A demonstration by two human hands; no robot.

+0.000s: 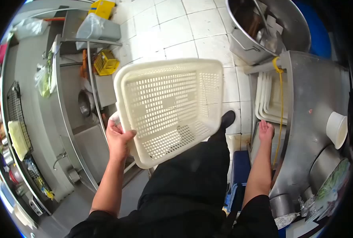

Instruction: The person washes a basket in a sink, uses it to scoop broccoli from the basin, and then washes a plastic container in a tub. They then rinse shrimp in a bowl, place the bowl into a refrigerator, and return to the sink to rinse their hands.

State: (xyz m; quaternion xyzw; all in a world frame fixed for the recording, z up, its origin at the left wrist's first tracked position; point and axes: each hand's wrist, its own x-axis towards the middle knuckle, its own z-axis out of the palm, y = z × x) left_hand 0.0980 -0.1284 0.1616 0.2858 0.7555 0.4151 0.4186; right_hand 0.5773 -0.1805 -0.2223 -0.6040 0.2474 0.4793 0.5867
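A cream plastic basket (168, 62) with slotted walls and base hangs tilted in front of my body, its inside facing me and nothing in it. My left hand (119, 138) grips its left rim, thumb over the edge and fingers behind. Off to the right, my right hand (266, 131) reaches low beside the steel counter, fingers stretched out and holding nothing. Its fingertips are right at the lower rim of several nested white plastic containers (259, 101) under the counter.
A steel counter (303, 95) on the right carries a white tub (336, 130) and metal pots. Beyond it stands a large steel pot (250, 49) with utensils inside. Sinks and a metal frame (93, 75) line the left, with a yellow basket (106, 63). White tiles (176, 27) cover the floor.
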